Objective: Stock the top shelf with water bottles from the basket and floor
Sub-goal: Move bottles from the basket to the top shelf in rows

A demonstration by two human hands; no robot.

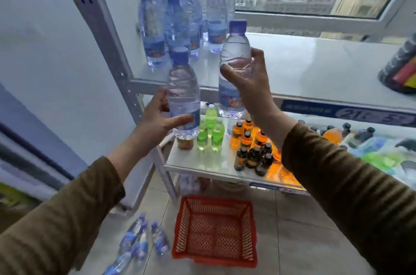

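My left hand point(157, 117) grips a clear water bottle point(183, 85) with a blue cap, held upright just in front of the top shelf's front edge. My right hand point(247, 81) grips a second water bottle point(235, 49), upright and a little higher, over the shelf's front edge. The white top shelf point(304, 67) carries several water bottles point(180, 15) clustered at its back left corner. On the floor below stands a red plastic basket point(215, 229), nothing visible inside it. Several more water bottles point(139, 241) lie on the floor to its left.
The lower shelf point(213, 162) holds green drink bottles point(210, 133), orange and dark bottles point(252, 146) and packaged goods at right. A dark roll with red and yellow point(400, 69) lies on the top shelf's right end. A grey shelf post point(105, 27) rises at left; a window sits behind.
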